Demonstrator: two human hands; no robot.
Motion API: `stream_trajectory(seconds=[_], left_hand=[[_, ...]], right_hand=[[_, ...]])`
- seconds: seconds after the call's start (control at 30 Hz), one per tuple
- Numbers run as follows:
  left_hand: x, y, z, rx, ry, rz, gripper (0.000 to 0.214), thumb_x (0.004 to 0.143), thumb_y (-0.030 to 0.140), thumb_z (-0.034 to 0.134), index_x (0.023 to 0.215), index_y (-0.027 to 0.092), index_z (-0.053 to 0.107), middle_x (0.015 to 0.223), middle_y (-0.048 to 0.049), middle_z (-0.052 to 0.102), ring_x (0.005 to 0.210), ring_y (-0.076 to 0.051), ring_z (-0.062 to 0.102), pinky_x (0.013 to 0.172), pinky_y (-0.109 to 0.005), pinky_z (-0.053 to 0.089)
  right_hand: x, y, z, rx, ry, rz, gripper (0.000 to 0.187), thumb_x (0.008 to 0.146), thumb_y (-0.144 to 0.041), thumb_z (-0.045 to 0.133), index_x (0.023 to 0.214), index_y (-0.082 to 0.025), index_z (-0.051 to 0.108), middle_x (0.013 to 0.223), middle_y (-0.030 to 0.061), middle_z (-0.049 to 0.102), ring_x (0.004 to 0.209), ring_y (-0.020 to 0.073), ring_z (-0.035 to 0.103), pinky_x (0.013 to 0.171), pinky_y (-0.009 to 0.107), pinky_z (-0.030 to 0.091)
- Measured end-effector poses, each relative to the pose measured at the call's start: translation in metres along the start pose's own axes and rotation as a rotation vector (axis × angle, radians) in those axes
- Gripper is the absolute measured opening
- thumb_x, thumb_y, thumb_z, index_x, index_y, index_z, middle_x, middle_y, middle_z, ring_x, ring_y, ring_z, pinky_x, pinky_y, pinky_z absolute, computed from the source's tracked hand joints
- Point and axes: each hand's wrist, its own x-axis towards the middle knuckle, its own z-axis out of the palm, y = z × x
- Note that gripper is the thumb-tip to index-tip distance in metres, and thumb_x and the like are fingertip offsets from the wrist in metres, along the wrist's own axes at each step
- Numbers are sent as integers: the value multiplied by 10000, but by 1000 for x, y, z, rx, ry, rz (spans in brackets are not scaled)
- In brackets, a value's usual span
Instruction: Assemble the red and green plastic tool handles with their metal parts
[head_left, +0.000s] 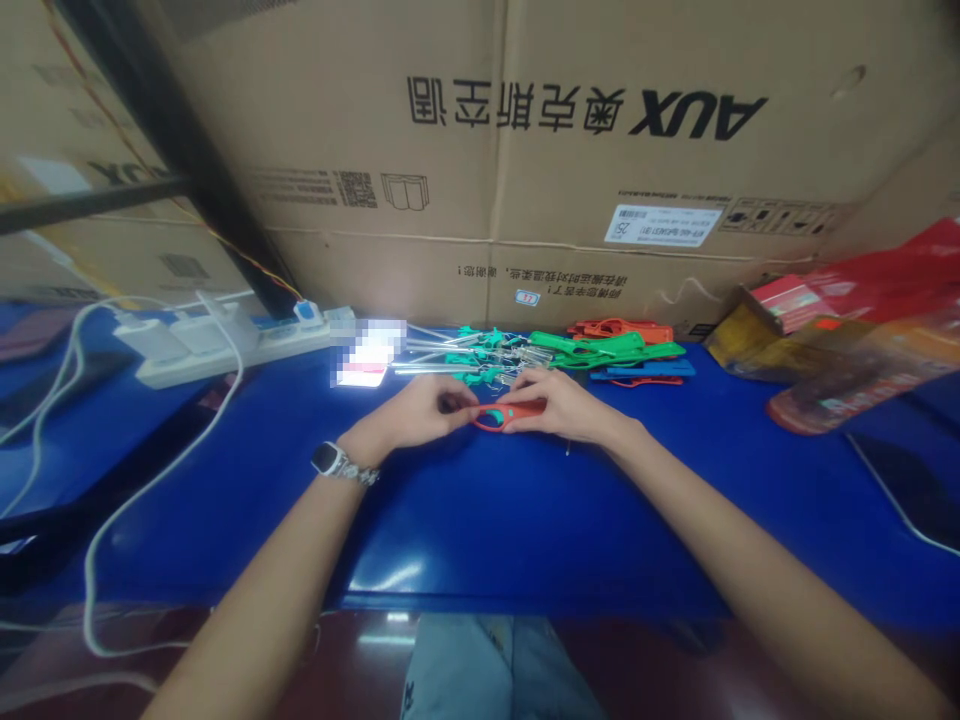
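Between my hands, just above the blue tabletop, is a red stick-lighter handle with an oval finger opening and a green trigger piece showing in it. My left hand pinches its left, looped end between thumb and fingers. My right hand grips its other end, covering much of it. Right behind the hands lie several thin metal rods with green trigger pieces and wires. To their right, green handles are stacked with red handles and a blue handle.
A large cardboard box stands behind the blue table. At left is a white power strip with plugs and a loose cable. A bright, blurred-out screen lies near the rods. A packaged item and a dark device are at right.
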Motion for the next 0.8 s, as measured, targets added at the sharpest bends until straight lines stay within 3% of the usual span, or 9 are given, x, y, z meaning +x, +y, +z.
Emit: stream_trajectory(seconds=[0.13, 0.27, 0.57, 0.8], left_hand=[[0, 1, 3, -50, -43, -25, 341, 753, 455, 759, 962, 187, 728, 881, -35, 738, 753, -165, 632, 678, -277, 477], [2, 3, 9, 6, -24, -31, 429, 720, 537, 774, 952, 181, 715, 870, -39, 717, 733, -171, 616, 652, -284, 461], [8, 2, 21, 175, 112, -6, 407, 735, 560, 766, 917, 196, 762, 837, -53, 661, 733, -192, 585, 669, -308, 451], [6, 4, 20, 270, 101, 34, 434, 801, 575, 700, 1005, 199, 772, 894, -80, 637, 767, -209, 592, 701, -332, 476]], right_hand=[[1, 1, 1, 21, -2, 2, 343, 781, -367, 804, 1114, -296, 760, 1013, 51, 643, 931, 209, 586, 833, 350, 449], [3, 4, 5, 50, -10, 23, 363, 779, -376, 804, 1129, -294, 757, 989, 50, 628, 919, 206, 583, 826, 347, 449], [-2, 3, -1, 67, -3, 77, 383, 814, -369, 773, 1176, -254, 732, 1065, 73, 619, 967, 221, 585, 904, 395, 459], [-6, 5, -4, 71, -10, 101, 318, 828, -314, 765, 1140, -256, 747, 898, 36, 585, 835, 184, 552, 772, 338, 451]])
